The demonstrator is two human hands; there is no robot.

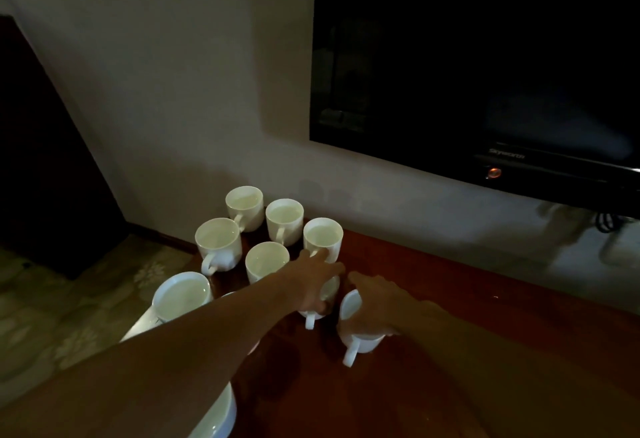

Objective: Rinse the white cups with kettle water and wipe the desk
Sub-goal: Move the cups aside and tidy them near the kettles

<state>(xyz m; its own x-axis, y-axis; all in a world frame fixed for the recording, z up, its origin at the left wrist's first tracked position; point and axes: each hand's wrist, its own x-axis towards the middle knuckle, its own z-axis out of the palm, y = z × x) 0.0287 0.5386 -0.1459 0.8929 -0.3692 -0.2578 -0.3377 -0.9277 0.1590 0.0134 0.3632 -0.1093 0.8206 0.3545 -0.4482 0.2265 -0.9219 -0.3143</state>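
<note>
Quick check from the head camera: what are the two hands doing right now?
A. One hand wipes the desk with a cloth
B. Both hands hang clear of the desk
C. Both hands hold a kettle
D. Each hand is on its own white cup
D: the left hand lies over one white cup and the right hand covers another cup, both on the wooden desk; no kettle or cloth shows.

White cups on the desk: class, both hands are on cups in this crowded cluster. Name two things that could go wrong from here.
1. The left hand grips a cup among close neighbours; lifting it may knock the rear cup.
2. The right hand covers the near cup from above; a slip could spill onto the wooden desk.
</note>
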